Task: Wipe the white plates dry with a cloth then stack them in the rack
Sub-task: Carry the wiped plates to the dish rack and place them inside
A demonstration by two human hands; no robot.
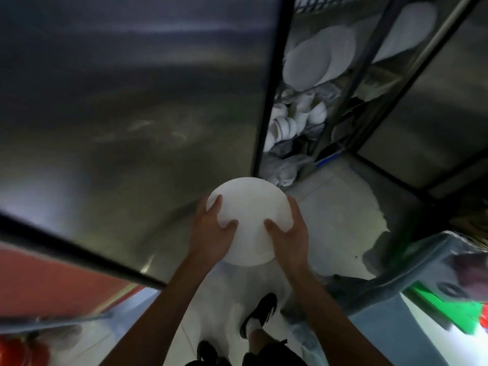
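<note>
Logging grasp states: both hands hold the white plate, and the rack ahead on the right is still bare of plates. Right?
Not quite. Head view: both hands, left and right, hold the plate, but the rack already holds plates.

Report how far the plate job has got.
Done: white plates already stand in the rack, above a shelf of cups. In hand: the left hand and right hand grip one white plate by its edges, short of the rack. No cloth shows. Left: racking this plate; further plates cannot be seen.
</note>
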